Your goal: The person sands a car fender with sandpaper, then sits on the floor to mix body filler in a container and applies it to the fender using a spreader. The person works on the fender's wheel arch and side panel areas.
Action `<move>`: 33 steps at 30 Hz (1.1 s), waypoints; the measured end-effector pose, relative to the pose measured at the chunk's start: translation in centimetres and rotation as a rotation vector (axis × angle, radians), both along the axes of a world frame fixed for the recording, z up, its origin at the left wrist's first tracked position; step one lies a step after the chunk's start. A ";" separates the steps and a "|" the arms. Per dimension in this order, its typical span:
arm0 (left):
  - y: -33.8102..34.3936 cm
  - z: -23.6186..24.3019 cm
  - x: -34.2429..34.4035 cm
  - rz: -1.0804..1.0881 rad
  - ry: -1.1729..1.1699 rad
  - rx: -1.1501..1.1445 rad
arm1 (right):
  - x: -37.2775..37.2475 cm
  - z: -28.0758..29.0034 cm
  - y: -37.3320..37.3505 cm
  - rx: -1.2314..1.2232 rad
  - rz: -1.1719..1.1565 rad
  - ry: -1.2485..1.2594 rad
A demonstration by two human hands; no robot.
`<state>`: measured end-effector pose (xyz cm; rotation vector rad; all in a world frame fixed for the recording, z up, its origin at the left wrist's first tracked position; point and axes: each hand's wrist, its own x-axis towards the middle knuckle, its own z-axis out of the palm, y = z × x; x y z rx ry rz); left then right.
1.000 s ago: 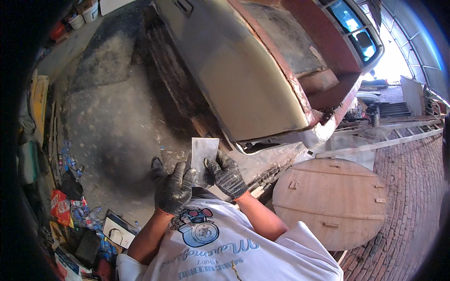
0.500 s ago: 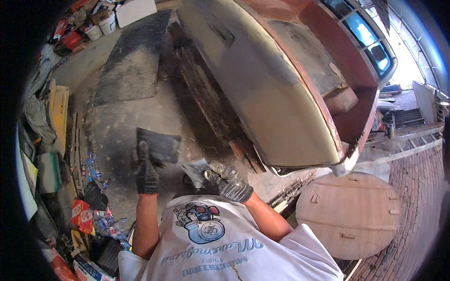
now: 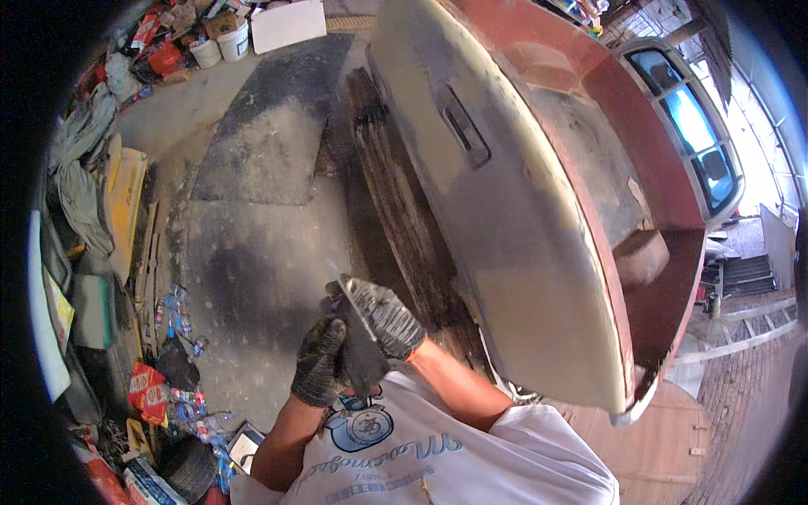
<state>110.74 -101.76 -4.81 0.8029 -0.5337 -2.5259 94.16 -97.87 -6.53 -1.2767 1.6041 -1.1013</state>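
Observation:
My left hand (image 3: 316, 364), in a dark knit glove, is closed on a dark, flat, rectangular sheet (image 3: 364, 364) just in front of my shirt. My right hand (image 3: 387, 318), in a grey-streaked glove, grips a thin flat grey piece (image 3: 360, 311), seen nearly edge-on. The two pieces come together or overlap between my hands; whether they touch, I cannot tell. Ahead and to the right stands the outer side panel (image 3: 526, 278) of a truck bed, patchy beige and grey, with a slot-shaped recess. Both hands are apart from it.
Long dark timbers (image 3: 396, 194) lie beside the panel. A round wooden board (image 3: 644, 433) is at the lower right, partly behind the truck bed. Plastic bottles (image 3: 178, 313) and a yellow panel (image 3: 126, 210) line the left; white buckets (image 3: 233, 42) stand far off.
My hands have come together: the left moved right with the dark sheet, now turned steeply, and the right holds its grey piece nearly edge-on. The view has shifted, so the truck bed appears lower right.

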 end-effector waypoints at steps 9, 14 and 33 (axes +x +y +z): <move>-17.0 -0.6 -4.7 0.223 0.409 0.210 | -4.6 1.2 -9.3 -0.251 0.164 0.467; -21.9 -0.3 -6.5 0.322 0.186 0.101 | -9.3 1.9 -12.8 0.055 -0.306 -0.226; -31.4 -1.3 -16.7 -0.088 -0.182 -0.124 | -18.6 10.2 -11.8 -0.418 -1.633 -0.030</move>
